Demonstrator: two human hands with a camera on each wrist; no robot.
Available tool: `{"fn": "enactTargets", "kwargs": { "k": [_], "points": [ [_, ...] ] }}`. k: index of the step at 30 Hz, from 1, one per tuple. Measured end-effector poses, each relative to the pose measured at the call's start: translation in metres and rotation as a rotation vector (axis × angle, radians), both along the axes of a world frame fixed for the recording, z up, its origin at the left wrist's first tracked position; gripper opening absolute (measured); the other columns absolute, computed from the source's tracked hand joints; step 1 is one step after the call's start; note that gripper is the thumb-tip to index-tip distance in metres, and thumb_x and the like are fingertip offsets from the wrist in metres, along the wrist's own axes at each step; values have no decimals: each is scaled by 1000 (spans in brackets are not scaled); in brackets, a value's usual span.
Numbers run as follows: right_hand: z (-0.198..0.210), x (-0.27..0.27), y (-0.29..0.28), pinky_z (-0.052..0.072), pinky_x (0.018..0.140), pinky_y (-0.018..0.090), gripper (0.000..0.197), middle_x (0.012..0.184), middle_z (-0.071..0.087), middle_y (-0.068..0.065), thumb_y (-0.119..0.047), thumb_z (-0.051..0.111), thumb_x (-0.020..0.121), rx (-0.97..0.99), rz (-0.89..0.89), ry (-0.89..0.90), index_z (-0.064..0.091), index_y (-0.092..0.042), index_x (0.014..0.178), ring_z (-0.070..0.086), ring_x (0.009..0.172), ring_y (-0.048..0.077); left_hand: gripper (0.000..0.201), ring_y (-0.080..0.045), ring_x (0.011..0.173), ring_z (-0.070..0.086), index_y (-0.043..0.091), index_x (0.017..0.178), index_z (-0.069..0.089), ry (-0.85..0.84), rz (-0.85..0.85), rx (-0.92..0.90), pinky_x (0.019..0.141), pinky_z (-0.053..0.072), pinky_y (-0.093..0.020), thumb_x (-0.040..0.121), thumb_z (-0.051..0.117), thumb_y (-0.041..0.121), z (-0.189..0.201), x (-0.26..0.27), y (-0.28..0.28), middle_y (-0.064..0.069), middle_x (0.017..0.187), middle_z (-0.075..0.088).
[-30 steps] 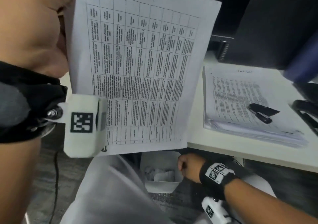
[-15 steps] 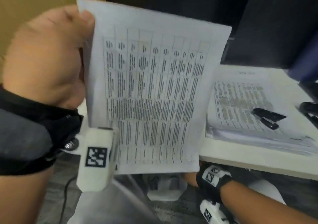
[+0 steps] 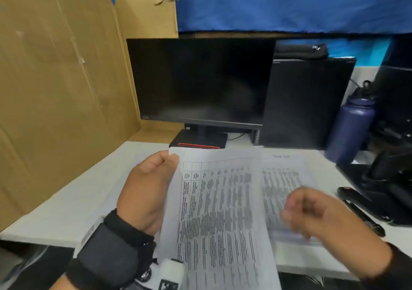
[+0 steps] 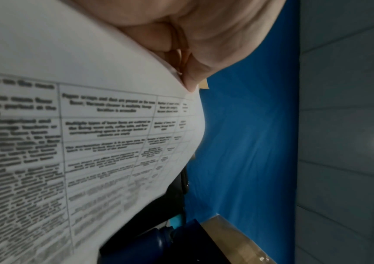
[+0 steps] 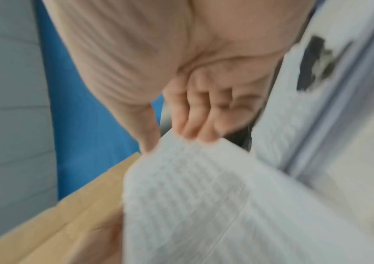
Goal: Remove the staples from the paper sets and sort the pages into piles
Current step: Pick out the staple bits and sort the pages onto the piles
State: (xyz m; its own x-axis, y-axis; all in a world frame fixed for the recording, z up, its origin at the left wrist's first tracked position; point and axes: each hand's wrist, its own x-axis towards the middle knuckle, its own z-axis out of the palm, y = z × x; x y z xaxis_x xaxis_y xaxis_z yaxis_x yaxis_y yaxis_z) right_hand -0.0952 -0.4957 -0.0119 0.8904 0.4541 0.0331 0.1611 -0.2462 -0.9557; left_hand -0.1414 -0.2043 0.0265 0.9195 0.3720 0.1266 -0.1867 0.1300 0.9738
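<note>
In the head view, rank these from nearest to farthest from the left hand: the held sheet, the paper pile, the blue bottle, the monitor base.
From the left hand:
1. Held sheet, pinched in it.
2. Monitor base, just behind.
3. Paper pile, to the right.
4. Blue bottle, far right.

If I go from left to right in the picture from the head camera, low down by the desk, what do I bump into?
Left hand → held paper → right hand → black stapler.

Left hand (image 3: 149, 191) pinching; right hand (image 3: 312, 211) raised, fingers curled, blurred.
</note>
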Motion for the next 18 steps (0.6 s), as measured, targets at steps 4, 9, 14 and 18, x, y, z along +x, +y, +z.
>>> {"fn": "enactTargets", "kwargs": {
  "k": [4,9,14,18],
  "points": [
    [13,8,4,52,90,35,58,115,72,-4,-41,82,69,277,-182,-69,60,-31,122,68,109,17,29,-24,71,72,11,85,75,-38,-112,-16,65,58,-33,103,54,20,20,-7,-20,-15,88,78],
    [12,1,9,53,96,48,33,105,77,-9,-13,77,80,301,-318,-99,72,-22,111,74,98,12,26,-31,98,76,22,107,74,-76,-111,74,92,57,-53,104,51,35,33,-7,-38,-9,105,79],
    [36,6,-7,53,92,51,31,107,77,-1,-6,74,81,478,-403,-91,74,-18,109,75,97,21,23,-23,102,76,43,113,68,9,-211,264,100,53,-57,92,61,37,24,-12,-49,3,111,79],
    [52,8,-4,53,92,44,31,109,77,-3,-6,73,83,515,-440,-204,73,-18,112,73,101,18,27,-20,105,75,39,104,76,-42,-83,271,100,54,-53,103,58,19,19,1,-55,6,111,79]
  ]
}}
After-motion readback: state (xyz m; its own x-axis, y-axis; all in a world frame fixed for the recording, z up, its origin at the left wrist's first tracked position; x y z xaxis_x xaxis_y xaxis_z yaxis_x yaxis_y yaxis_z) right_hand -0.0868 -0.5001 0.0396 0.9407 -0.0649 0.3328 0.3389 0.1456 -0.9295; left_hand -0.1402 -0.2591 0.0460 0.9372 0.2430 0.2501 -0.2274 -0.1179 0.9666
